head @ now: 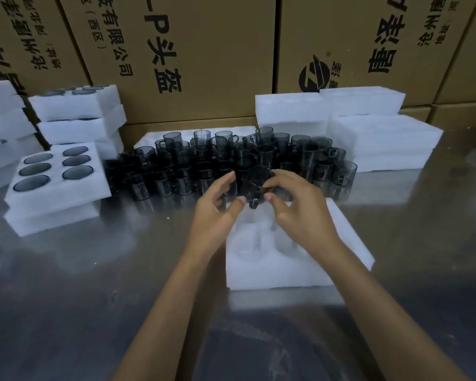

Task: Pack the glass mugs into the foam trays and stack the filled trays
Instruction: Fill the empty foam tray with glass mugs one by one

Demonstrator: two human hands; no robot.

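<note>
two hands hold one dark glass mug over an unfilled foam tray.

mid-frame, the right hand (300, 213) grips a tilted smoky glass mug (254, 185) with curled fingers, while the left hand (217, 207) touches it from the left, thumb and fingers bent toward it. under them, right of centre, a white foam tray (300, 270) lies on the shiny metal table (94, 312); its pockets are blurred. behind the hands a crowd of loose glass mugs (231, 160) stands in rows across the middle. at left a filled tray (55, 174) with six mugs sits on another tray. more white foam stacks (368, 133) sit upper right and upper left, before brown printed cartons (204, 50).
</note>
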